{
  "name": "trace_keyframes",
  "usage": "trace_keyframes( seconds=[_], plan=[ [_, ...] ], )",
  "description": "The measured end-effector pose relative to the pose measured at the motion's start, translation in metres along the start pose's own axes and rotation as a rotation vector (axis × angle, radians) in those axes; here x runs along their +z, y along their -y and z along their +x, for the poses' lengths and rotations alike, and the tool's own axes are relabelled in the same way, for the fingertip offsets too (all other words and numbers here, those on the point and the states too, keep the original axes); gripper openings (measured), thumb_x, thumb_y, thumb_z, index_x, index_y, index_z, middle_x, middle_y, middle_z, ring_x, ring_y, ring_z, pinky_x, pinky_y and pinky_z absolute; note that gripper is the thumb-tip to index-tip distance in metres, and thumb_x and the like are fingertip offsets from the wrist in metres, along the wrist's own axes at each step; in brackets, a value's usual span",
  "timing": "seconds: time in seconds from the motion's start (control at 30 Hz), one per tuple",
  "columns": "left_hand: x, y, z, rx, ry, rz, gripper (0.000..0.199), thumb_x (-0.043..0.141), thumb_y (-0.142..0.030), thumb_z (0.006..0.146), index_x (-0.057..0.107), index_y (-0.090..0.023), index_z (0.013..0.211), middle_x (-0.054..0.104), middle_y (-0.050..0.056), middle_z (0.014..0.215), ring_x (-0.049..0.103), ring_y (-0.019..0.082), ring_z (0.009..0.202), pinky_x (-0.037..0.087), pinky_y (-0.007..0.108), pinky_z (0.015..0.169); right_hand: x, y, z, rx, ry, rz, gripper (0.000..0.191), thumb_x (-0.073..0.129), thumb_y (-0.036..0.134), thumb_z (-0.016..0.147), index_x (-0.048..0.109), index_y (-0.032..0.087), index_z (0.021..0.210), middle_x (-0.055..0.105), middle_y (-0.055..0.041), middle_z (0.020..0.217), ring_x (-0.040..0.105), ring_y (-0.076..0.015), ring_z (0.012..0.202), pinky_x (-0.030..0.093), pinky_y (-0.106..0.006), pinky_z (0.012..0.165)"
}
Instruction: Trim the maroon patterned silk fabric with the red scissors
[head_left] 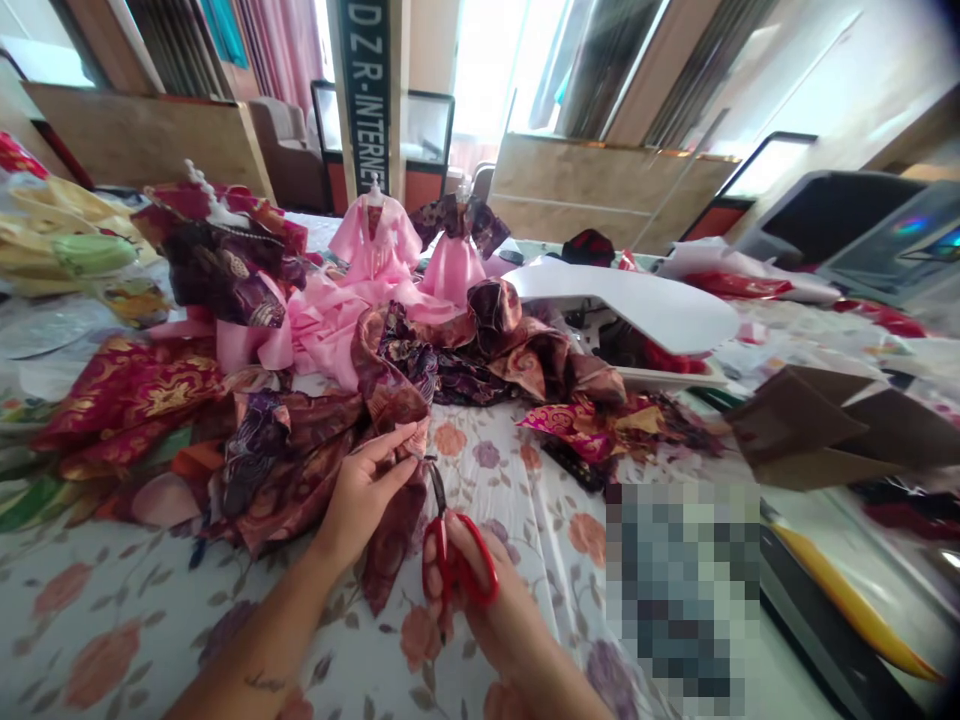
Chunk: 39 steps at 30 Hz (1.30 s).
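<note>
The left hand (367,495) reaches up toward 1 o'clock and pinches the brown cloth (390,400) near the bench (112,610) middle. The right hand (491,610) points toward 11 o'clock, fingers tight in the red scissors (450,555), blades touching the cloth edge.

Red-handled scissors (448,548) at maroon brocade (390,530)

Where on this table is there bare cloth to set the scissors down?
Bare floral tablecloth lies left of the left hand, below the maroon brocade fabric heap, and between right hand with red-handled scissors and scraps. Crowded further back: pink doll dresses.
</note>
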<state>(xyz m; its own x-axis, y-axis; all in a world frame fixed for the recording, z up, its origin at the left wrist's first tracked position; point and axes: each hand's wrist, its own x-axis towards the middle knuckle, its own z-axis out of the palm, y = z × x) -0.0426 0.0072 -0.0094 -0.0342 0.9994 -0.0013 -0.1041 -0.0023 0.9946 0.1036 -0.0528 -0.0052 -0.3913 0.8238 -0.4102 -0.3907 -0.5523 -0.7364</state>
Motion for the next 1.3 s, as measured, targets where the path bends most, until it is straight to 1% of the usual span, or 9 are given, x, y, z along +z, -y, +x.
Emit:
trace_keyframes(
  seconds=[0.13,0.27,0.47,0.63,0.83,0.97,1.13,1.2,1.3],
  plan=[
    [-0.001,0.001,-0.001,-0.075,0.021,0.008,0.038,0.07,-0.025,0.075,0.069,-0.024,0.113,0.066,0.005,0.121,0.061,0.024,0.108,0.047,0.028,0.089,0.002,-0.004,-0.002,-0.022,0.019,0.014,0.043,0.055,0.059,0.082,0.057,0.017,0.072,0.054,0.0022,0.05,0.056,-0.0125,0.035,0.039,-0.018,0.031],
    [0.002,-0.004,-0.004,-0.082,0.031,0.042,0.04,0.069,-0.024,0.076,0.067,-0.023,0.116,0.066,0.004,0.12,0.061,0.023,0.106,0.047,0.027,0.088,0.003,-0.004,-0.001,-0.06,-0.002,-0.018,0.04,0.055,0.056,0.084,0.054,0.018,0.072,0.055,0.0021,0.046,0.059,-0.0162,0.037,0.04,-0.019,0.03],
    [0.007,-0.012,-0.005,0.012,0.029,0.129,0.042,0.072,-0.018,0.071,0.068,-0.021,0.113,0.068,0.003,0.117,0.062,0.021,0.106,0.044,0.026,0.094,0.004,0.001,0.004,-0.061,-0.097,-0.021,0.04,0.061,0.055,0.08,0.057,0.017,0.07,0.055,0.0023,0.047,0.052,-0.0107,0.035,0.043,-0.018,0.032],
    [0.002,-0.01,-0.004,0.127,0.031,0.265,0.043,0.064,-0.008,0.073,0.067,-0.022,0.115,0.066,0.001,0.121,0.055,0.018,0.118,0.036,0.025,0.105,0.005,-0.003,0.003,0.04,-0.038,0.015,0.043,0.056,0.059,0.081,0.057,0.018,0.071,0.053,0.0027,0.047,0.052,-0.0118,0.034,0.038,-0.018,0.028],
    [-0.008,0.001,-0.007,0.218,0.114,0.464,0.048,0.058,-0.008,0.076,0.062,-0.021,0.122,0.062,0.003,0.127,0.052,0.02,0.122,0.036,0.03,0.106,0.004,-0.007,0.001,0.106,-0.036,0.026,0.046,0.056,0.061,0.081,0.056,0.016,0.07,0.051,0.0026,0.047,0.054,-0.0114,0.035,0.038,-0.017,0.029],
    [-0.009,0.002,-0.008,0.191,0.151,0.423,0.047,0.059,-0.01,0.078,0.061,-0.021,0.124,0.06,0.003,0.129,0.051,0.02,0.124,0.036,0.031,0.107,0.003,-0.009,0.002,0.12,-0.027,0.062,0.046,0.056,0.061,0.08,0.056,0.016,0.072,0.051,0.0031,0.048,0.054,-0.0114,0.035,0.038,-0.017,0.029],
    [-0.005,-0.002,-0.007,0.069,0.187,0.226,0.043,0.062,-0.02,0.08,0.061,-0.022,0.123,0.06,0.003,0.13,0.051,0.022,0.124,0.037,0.032,0.106,0.003,-0.008,0.003,0.098,-0.01,0.098,0.047,0.056,0.062,0.08,0.057,0.015,0.074,0.053,0.0025,0.049,0.056,-0.0123,0.035,0.038,-0.016,0.028],
    [-0.003,0.001,-0.007,0.038,0.153,0.169,0.037,0.061,-0.025,0.083,0.064,-0.022,0.119,0.062,0.003,0.127,0.053,0.022,0.121,0.039,0.031,0.103,0.005,-0.007,0.003,0.071,-0.024,0.104,0.046,0.058,0.061,0.079,0.057,0.015,0.075,0.053,0.0026,0.049,0.056,-0.0132,0.036,0.037,-0.017,0.027],
    [-0.001,0.01,-0.008,0.02,0.05,0.136,0.027,0.062,-0.027,0.083,0.07,-0.022,0.108,0.069,0.004,0.115,0.059,0.021,0.113,0.043,0.029,0.098,0.007,-0.008,0.004,0.024,-0.085,0.089,0.046,0.06,0.061,0.077,0.056,0.016,0.075,0.053,0.003,0.048,0.054,-0.0124,0.036,0.039,-0.018,0.027]
  ],
)
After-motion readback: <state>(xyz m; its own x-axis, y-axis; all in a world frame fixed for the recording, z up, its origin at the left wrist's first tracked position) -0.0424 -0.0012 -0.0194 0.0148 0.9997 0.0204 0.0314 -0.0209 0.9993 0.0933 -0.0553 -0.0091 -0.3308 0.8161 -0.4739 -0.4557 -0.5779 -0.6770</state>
